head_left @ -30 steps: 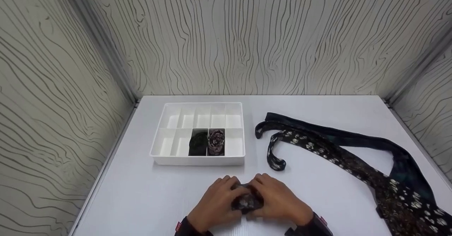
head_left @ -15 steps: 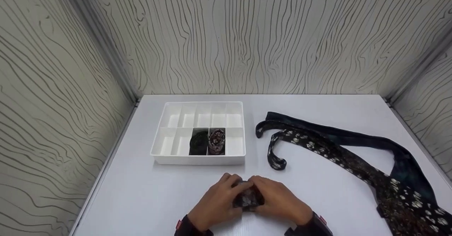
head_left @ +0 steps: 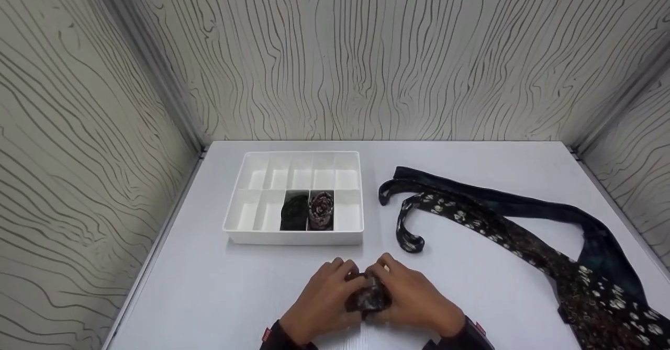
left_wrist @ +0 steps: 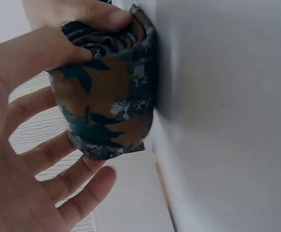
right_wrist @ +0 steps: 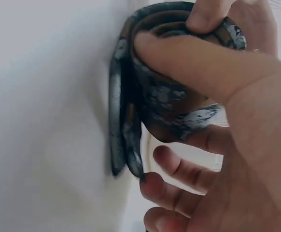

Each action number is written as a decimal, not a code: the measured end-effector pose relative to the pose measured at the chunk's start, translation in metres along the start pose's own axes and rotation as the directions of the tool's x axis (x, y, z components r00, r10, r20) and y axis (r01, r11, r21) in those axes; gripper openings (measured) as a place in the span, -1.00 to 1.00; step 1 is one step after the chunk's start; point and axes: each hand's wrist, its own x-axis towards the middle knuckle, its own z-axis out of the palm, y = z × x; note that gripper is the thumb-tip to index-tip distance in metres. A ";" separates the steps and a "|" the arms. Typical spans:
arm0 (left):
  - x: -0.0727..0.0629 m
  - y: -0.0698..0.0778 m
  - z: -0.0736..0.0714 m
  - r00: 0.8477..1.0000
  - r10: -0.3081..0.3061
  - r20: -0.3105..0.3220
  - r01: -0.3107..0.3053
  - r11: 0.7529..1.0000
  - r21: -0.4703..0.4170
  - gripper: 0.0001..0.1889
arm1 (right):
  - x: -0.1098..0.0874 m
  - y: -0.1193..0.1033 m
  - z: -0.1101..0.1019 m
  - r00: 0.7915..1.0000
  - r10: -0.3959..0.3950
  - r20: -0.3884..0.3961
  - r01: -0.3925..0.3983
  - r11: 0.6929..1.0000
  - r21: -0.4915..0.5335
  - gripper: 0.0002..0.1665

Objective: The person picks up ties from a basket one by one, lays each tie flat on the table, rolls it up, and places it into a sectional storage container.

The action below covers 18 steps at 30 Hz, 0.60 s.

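since the earlier frame, on the worktop (head_left: pixel 199 297), nearer you than the white tray (head_left: pixel 293 238), between your left grip (head_left: pixel 320 300) and right grip (head_left: pixel 416 300), the rolled tie (head_left: pixel 371 296) has turned slightly. both pinch it at its coils (left_wrist: pixel 115 42); easing either could let it unwind. the right wrist view shows what looks like its loose end (right_wrist: pixel 115 125); the head view doesn't.

My patterned roll (left_wrist: pixel 99 104): cloth, smooth, with a faint sheen on its folds.
Tray before me (head_left: pixel 293 238): smooth white plastic.
Loose strips I see (head_left: pixel 518 243): dark cloth, mostly matt.
Desk (head_left: pixel 199 287): smooth, slightly glossy.
Wall panels (head_left: pixel 335 78): matt, wood-grain patterned.
Corner strip (head_left: pixel 148 59): grey, metal-looking.
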 end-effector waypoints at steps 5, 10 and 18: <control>0.000 0.002 0.002 1.000 0.008 0.009 -0.008 1.000 -0.005 -0.32 | 0.001 -0.004 -0.001 1.000 -0.002 -0.018 0.002 1.000 -0.012 -0.31; 0.001 0.003 0.002 1.000 0.014 0.009 -0.013 0.998 -0.056 -0.34 | -0.001 -0.009 -0.005 1.000 -0.003 -0.007 0.003 0.999 -0.054 -0.28; -0.006 0.001 0.005 0.980 -0.193 0.057 0.201 0.935 -0.292 -0.45 | -0.009 -0.001 0.000 0.999 0.029 0.015 -0.030 0.999 0.018 -0.30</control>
